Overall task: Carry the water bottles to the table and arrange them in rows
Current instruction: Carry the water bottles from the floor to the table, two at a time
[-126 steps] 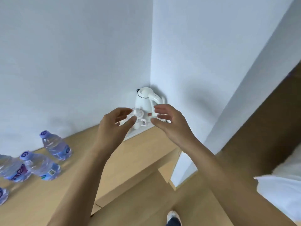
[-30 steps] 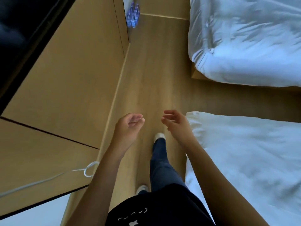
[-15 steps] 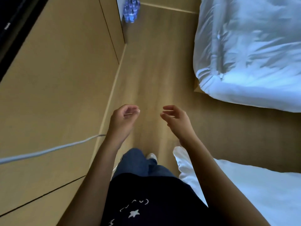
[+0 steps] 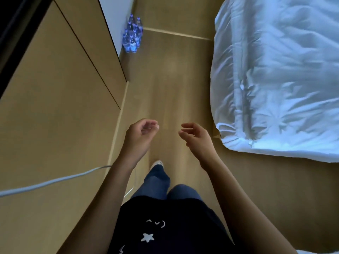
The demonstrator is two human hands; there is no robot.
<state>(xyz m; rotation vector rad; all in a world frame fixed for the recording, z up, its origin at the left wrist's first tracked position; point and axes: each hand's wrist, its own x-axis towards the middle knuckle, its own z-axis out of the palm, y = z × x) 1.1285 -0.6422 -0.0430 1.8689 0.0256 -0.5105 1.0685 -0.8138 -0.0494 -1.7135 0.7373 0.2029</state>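
Both hands empty. Left hand (image 4: 140,133) and right hand (image 4: 195,137) held out in front of the body, fingers loosely curled, gripping nothing; a gap of bare floor (image 4: 170,85) shows between the fingertips.

Water bottles (image 4: 132,36): a tight cluster standing upright on the floor, well ahead of the fingertips and a little to their left, against the foot of the white wall (image 4: 115,19) where the wooden cabinet front (image 4: 60,99) ends. Exact count not readable at this range. The table is not in view.

Judged step: walking toward the cluster to fetch another load.

Risks from here:
- White cable (image 4: 55,182) runs out from the cabinet side below the left wrist and toward the legs. A foot could snag it on the walk out or back.
- Bottles stand packed touching. Pulling one out could topple its neighbours and send them rolling.
- Taking several at once with bare hands invites a slip; smooth plastic, likely full and heavy.
- Bed (image 4: 275,79) crowds the passage to the right of the right fingers; a loaded return leaves little room.

Containers: none open in view. The bottles look capped and filled, though fill level cannot be confirmed.
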